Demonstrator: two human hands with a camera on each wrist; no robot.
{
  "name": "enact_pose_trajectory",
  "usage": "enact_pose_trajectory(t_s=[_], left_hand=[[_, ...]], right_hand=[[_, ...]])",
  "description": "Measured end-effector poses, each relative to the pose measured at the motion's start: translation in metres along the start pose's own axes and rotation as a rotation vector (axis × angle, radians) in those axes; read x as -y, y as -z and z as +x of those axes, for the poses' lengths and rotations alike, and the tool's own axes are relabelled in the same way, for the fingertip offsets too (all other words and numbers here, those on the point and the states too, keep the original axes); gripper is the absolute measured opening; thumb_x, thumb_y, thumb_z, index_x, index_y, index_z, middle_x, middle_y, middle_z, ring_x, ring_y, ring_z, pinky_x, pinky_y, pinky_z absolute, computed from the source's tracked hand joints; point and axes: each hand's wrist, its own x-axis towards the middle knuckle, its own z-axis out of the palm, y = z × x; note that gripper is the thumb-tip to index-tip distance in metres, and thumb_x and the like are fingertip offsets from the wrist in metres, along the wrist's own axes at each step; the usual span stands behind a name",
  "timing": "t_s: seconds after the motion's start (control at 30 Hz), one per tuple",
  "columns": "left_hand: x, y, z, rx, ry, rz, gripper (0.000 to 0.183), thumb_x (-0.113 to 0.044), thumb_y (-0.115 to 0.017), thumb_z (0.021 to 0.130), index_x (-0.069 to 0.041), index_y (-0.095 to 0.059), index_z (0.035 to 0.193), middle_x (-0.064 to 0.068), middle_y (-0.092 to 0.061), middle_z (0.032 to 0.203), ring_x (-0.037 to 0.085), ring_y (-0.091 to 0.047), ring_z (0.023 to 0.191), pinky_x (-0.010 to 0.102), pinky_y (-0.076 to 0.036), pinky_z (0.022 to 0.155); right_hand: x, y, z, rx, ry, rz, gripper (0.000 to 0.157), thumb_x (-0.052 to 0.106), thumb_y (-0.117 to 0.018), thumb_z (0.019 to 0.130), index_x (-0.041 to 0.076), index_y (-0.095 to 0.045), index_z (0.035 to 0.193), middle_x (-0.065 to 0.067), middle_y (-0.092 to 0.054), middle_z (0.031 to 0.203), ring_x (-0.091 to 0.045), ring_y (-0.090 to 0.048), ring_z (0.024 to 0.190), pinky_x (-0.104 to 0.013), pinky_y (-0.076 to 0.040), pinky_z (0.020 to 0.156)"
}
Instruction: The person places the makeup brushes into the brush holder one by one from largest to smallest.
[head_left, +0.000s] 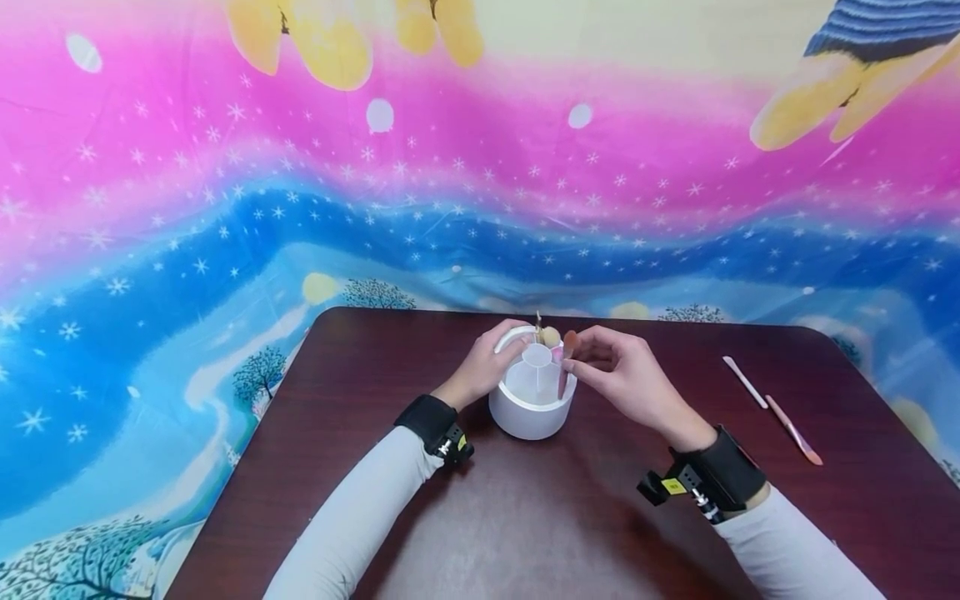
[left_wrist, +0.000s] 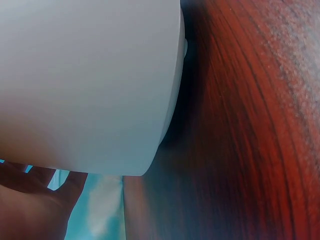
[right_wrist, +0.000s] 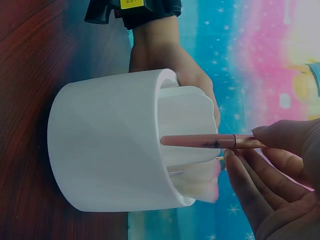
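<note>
A round white divided holder [head_left: 528,422] stands upright on the table, with clear-looking dividers inside. My left hand [head_left: 482,364] grips its rim on the left side; in the left wrist view, fingers [left_wrist: 35,205] lie against the white wall. Between thumb and fingers, my right hand [head_left: 628,377] pinches a pink-handled makeup brush [right_wrist: 192,141], bristles up. The handle's lower end is at the holder's near right rim, over a compartment in the right wrist view. Another brush with a pale round head [head_left: 551,337] stands in the far part of the holder.
On the dark wooden table [head_left: 450,542], right of the holder, lie a white slim brush or stick [head_left: 745,382] and a pink-handled brush [head_left: 793,429] with orange-brown tip. A printed cloth [head_left: 480,192] hangs behind the table's far edge.
</note>
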Motion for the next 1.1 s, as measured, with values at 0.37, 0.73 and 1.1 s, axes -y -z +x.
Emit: enact_pose_trajectory(t_s=[0.37, 0.73, 1.1], left_hand=[[0.001, -0.002, 0.002, 0.005, 0.006, 0.018, 0.031, -0.035, -0.05, 0.097, -0.018, -0.056, 0.122, -0.003, -0.059, 0.116, 0.007, -0.052, 0.105, 0.036, -0.044, 0.09], [-0.001, -0.006, 0.003, 0.008, -0.019, 0.015, 0.031, -0.034, -0.05, 0.097, -0.016, -0.056, 0.122, -0.003, -0.06, 0.114, 0.008, -0.052, 0.103, 0.036, -0.045, 0.089], [-0.01, 0.001, -0.001, -0.001, -0.012, -0.014, 0.034, -0.03, -0.05, 0.097, -0.01, -0.056, 0.124, 0.002, -0.059, 0.119, 0.01, -0.051, 0.107, 0.037, -0.043, 0.091]], right_hand=[[-0.006, -0.003, -0.003, -0.007, 0.015, 0.024, 0.016, 0.018, -0.069, 0.085, 0.018, -0.061, 0.099, 0.002, -0.064, 0.093, -0.012, -0.063, 0.081, -0.03, -0.054, 0.069], [-0.013, 0.003, -0.009, -0.006, 0.01, 0.004, 0.015, 0.021, -0.069, 0.085, 0.016, -0.063, 0.098, 0.003, -0.064, 0.092, -0.011, -0.062, 0.081, -0.031, -0.054, 0.069], [-0.022, 0.026, -0.025, -0.037, -0.058, -0.086, 0.014, 0.016, -0.069, 0.086, 0.013, -0.063, 0.099, 0.001, -0.066, 0.09, -0.011, -0.063, 0.082, -0.032, -0.054, 0.07]])
